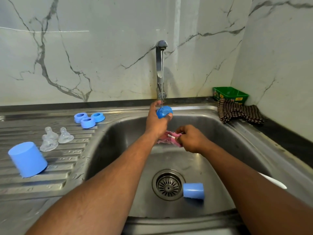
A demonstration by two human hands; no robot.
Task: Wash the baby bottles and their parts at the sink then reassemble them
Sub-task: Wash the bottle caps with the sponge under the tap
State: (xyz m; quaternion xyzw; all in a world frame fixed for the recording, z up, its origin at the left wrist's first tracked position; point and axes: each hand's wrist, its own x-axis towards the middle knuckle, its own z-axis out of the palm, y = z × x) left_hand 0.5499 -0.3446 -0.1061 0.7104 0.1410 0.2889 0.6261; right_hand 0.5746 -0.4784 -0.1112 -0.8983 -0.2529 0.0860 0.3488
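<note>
On the ribbed draining board (33,182) at the far left, a blue cap (28,159) stood mouth down near the front edge, with bare ridges around it. Behind it lay three clear teats (55,138) in a close cluster, and further back three blue collar rings (89,119) touched one another just beside the basin's rim. The sink basin (118,150) opened to their right. The left hand (156,121) reached to the back of the basin, fingers and thumb curled round a blue cap held in the hand (164,112), directly under the thin stream from the tap (160,65). Just right and lower, the right hand (192,139) pinched a pink scrubbing cloth (166,139) with its fingers bent, the cloth partly hidden behind the left wrist. On the basin floor another blue cap on its side (193,191) lay just beside the drain strainer (168,184), with bare steel ahead of it. At the back right corner, a checked cloth (237,111) draped over the sink edge, touching a green tub (230,94) whose yellow label was too small to read.
</note>
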